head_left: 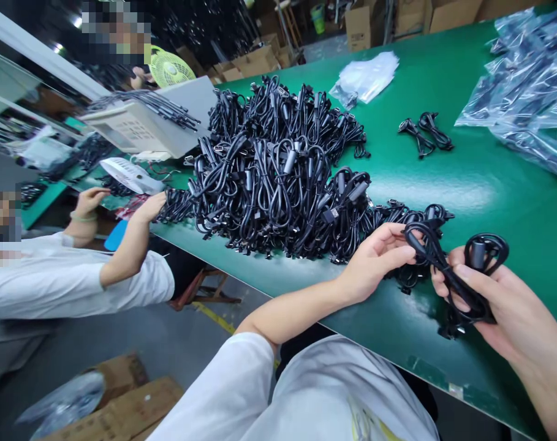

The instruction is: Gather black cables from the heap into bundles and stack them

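Note:
My right hand (508,297) is wrapped round a coiled bundle of black cable (453,275), maybe more than one, over the right part of the table. A loop with a thick dark cylinder (478,252) sticks up above its thumb. My left hand (379,260) pinches the loop at the bundle's other end between thumb and fingers. Small connectors (451,331) hang below my right hand. Behind my hands lies a small heap of similar tied cables (409,214), which runs into a large pile of cable bundles (278,184) to the left.
Two tied cables (428,135) lie farther back on the green table (425,190). Clear plastic bags (370,76) and filled bags (535,86) are beyond. At left, a co-worker's hands (149,208) are near a white fan (131,174) and a boxy machine (131,128). Cardboard boxes (117,404) stand on the floor.

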Demonstrator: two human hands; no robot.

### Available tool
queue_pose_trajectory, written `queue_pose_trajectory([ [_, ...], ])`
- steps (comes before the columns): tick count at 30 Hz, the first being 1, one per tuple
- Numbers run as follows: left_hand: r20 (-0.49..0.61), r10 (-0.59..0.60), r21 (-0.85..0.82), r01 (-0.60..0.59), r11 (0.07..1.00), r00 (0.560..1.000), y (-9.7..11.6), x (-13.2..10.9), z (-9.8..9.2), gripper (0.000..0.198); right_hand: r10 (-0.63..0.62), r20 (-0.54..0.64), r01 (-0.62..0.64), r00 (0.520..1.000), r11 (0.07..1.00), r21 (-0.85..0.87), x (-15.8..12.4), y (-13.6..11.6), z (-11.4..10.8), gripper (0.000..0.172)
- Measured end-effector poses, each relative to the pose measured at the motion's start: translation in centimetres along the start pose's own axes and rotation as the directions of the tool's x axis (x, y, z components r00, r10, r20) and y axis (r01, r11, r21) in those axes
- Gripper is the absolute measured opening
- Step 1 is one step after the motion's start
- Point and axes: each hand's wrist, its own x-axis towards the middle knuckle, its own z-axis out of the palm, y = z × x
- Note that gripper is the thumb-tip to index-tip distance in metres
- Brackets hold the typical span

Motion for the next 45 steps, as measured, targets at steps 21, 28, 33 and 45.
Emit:
queue_pose_trajectory([
  [21,0.036,-0.052,0.000,0.053,0.999,0.998,0.2,0.4,-0.5,0.047,0.092,0.243,-0.107,0.966,0.993,0.053,-0.7,2.0,1.7,0.037],
  [28,0.046,-0.077,-0.011,0.078,0.997,0.996,0.7,0.3,-0.5,0.051,0.109,0.232,-0.141,0.967,0.982,0.128,-0.9,2.2,2.1,0.036],
  [33,0.104,0.001,-0.015,0.001,1.000,0.995,0.6,0.3,-0.4,0.043,0.090,0.188,-0.107,0.978,0.991,0.082,-0.8,2.4,1.8,0.031],
  [45,0.088,-0.032,0.134,0.020,0.991,0.996,0.5,0.1,-0.6,0.046,-0.020,0.073,0.010,0.997,0.989,0.145,-0.3,2.5,1.6,0.038],
])
